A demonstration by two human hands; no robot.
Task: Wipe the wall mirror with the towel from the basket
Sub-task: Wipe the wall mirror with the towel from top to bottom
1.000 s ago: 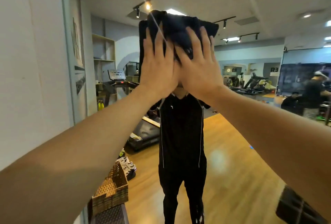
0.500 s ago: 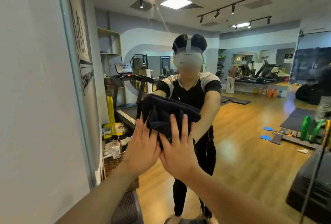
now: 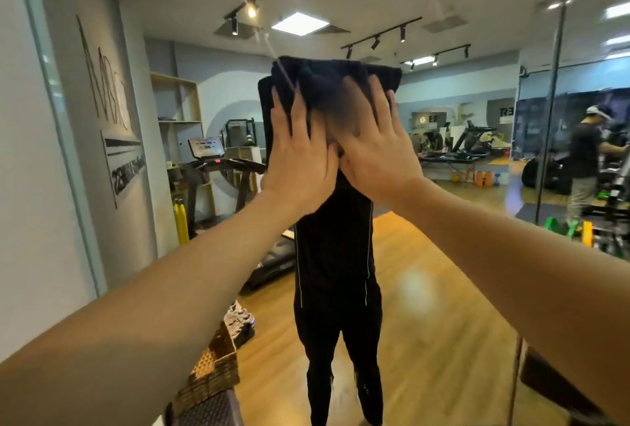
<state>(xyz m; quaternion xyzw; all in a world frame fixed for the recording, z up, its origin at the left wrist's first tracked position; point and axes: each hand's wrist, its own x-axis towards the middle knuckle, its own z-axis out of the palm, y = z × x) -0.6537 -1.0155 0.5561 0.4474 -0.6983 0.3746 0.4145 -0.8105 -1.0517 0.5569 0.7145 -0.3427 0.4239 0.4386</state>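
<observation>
A dark navy towel (image 3: 327,84) lies bunched flat against the wall mirror (image 3: 443,255), high up at about head height. My left hand (image 3: 300,156) presses on the towel's lower left with straight, spread fingers. My right hand (image 3: 375,149) presses beside it on the lower right, fingers straight as well, thumbs nearly meeting. The towel and hands hide the head of my reflection; its black-clad body (image 3: 337,272) shows below. The woven basket (image 3: 211,367) stands low at the left by the mirror's edge.
The mirror's left frame (image 3: 61,118) meets a pale wall. A vertical seam (image 3: 552,84) splits the glass at the right. Reflected in it are a treadmill (image 3: 218,166), wooden floor, shoes (image 3: 238,320) and another person (image 3: 586,166) at far right.
Both hands slid the towel down the mirror to chest height half a second ago, then back up to head height. The camera tilted down and up with them.
</observation>
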